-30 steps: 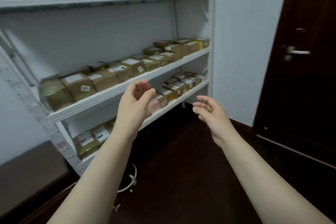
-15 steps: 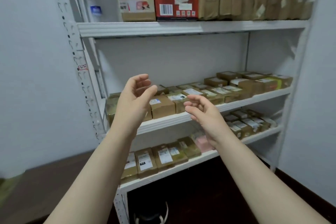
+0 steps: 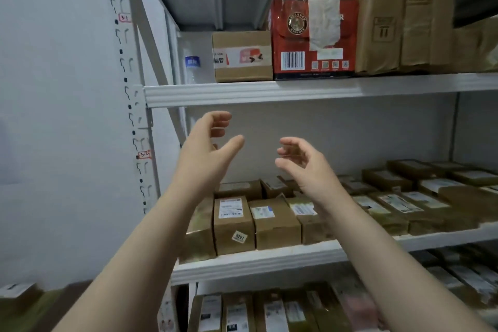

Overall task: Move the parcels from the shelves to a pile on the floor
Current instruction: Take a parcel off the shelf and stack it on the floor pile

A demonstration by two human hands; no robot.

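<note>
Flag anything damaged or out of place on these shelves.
The red box on the top shelf carries a torn, wrinkled white label. A water bottle stands at that shelf's left end, no parcel itself.

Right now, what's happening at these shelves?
Someone faces the shelving with both hands raised and empty. The left hand and right hand, fingers loosely curved, hover in front of the gap between the upper shelf and the middle shelf, touching no parcel. A brown parcel and a red box sit on the upper shelf; small parcels line the middle shelf.
</note>
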